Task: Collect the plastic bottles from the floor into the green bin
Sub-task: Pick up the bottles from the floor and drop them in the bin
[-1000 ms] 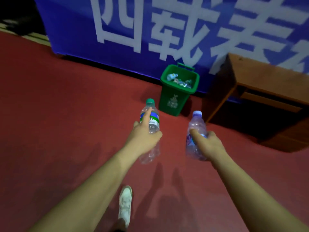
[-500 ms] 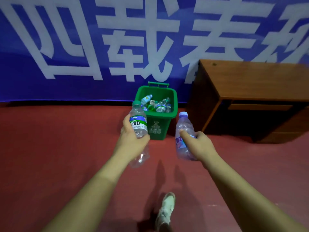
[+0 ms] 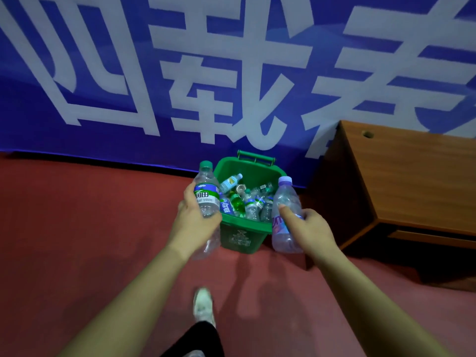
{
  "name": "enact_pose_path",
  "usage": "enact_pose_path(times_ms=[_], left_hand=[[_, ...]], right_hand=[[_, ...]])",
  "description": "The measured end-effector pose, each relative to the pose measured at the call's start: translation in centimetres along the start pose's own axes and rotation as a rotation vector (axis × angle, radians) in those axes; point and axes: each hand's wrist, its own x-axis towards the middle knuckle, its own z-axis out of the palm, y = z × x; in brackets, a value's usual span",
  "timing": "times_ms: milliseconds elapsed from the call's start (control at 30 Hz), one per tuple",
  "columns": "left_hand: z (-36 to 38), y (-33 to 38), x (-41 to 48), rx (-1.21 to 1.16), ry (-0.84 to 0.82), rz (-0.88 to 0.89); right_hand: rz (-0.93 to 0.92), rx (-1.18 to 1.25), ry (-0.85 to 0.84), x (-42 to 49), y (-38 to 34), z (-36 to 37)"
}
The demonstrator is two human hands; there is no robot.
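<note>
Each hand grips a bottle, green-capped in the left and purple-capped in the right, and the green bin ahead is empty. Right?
One thing is wrong: the head view shows the green bin holding many bottles. The left hand grips the green-capped bottle, the right hand the purple-capped bottle.

Large blue fabric banner (image 3: 108,140) with big white characters spans the far side, its bottom edge meeting the red floor (image 3: 77,240). Brown wooden desk (image 3: 412,181) at far right, just in front of the banner, small round hole (image 3: 367,134) in its top. Near centre, a blurred white shoe (image 3: 204,305) on the floor, black trouser leg (image 3: 198,338) nearer still.
</note>
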Motion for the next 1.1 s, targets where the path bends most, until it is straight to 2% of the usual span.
enact_pose_path(times_ms=[267,533,633,700,900,1100], left_hand=[[9.4,-1.8,16.8,0.042,-0.08,-0.067],[16.8,-5.1,29.7,0.003,-0.137,-0.267],[18.6,-6.2,32.1,0.027,-0.214,-0.484],[19.2,-6.3,33.0,0.001,-0.249,-0.535],[18.5,-5.4,33.8,0.02,-0.206,-0.44],[15.9,-5.4,33.7,0.02,-0.184,-0.44]], right_hand=[[0.109,-0.055,0.034,14.5,-3.4,2.2],[0.182,-0.135,0.026,24.2,-6.7,2.3],[0.195,-0.171,-0.002,26.3,-6.5,2.6],[0.223,-0.183,-0.006,28.0,-6.6,2.8],[0.226,-0.26,-0.1,33.2,-7.8,6.0],[0.273,-0.359,-0.136,36.3,-8.1,8.7]])
